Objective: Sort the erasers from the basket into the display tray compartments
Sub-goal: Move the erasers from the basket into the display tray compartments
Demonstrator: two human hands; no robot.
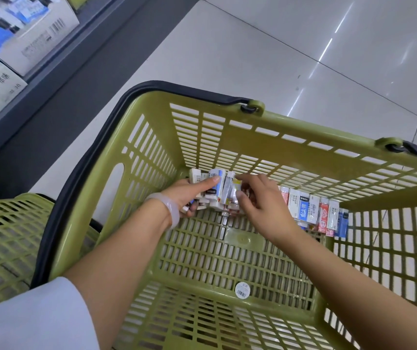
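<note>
Erasers bear unreadable Chinese labels.

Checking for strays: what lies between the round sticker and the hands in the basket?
Head view: only bare slotted basket floor between sticker and hands.

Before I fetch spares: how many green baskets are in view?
2. The big basket with the black handle holds the erasers, and both hands reach inside it. A second basket sits at its left, cut off by the picture's edge.
</note>
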